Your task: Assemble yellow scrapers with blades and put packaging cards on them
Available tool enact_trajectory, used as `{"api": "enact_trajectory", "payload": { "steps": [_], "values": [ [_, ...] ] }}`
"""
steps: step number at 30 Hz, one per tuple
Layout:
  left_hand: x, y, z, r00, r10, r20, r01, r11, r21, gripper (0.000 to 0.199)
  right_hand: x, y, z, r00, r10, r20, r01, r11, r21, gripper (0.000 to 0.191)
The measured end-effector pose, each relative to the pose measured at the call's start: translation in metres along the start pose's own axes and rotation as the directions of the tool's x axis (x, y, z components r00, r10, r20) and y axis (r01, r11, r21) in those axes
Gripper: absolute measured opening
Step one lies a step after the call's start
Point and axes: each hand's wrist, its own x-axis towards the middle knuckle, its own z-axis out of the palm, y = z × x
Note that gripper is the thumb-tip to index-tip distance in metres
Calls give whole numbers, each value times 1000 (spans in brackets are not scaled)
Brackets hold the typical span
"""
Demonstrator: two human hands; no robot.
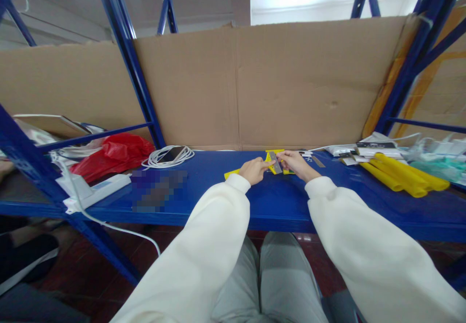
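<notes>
White sleeves foremost; grey plate between left hand, right hand.

One left hand, one right hand and one grey plate, at the centre of the frame.
Also at the centre, yellow pieces, partly covered, so their number cannot be told, and one thin strip. Left of the frame: one red bag, one white cable coil, one phone, one power strip. Right of the frame: what look like three yellow rolls, overlapping. At the bottom: two white sleeves, two grey trouser legs.
</notes>
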Motion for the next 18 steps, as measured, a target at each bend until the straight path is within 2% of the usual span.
{"api": "enact_trajectory", "payload": {
  "steps": [3,6,9,15,18],
  "values": [
    [1,-4,0,998,-59,1,59,998,-25,44,13,6,-19,961,-59,-269,45,997,-55,12],
    [3,-7,-1,995,-96,8,96,993,-62,44,21,14,-44,898,-124,-422,-26,943,-333,9],
    [4,-8,1,993,-113,17,114,990,-84,44,23,23,-59,898,-148,-415,-131,809,-572,9],
    [7,-12,7,996,-88,-1,88,992,-94,43,30,28,-56,955,-44,-294,-176,710,-681,7],
    [7,-13,9,997,-72,-8,71,993,-99,43,38,30,-55,969,11,-246,-190,671,-717,10]
  ]
}}
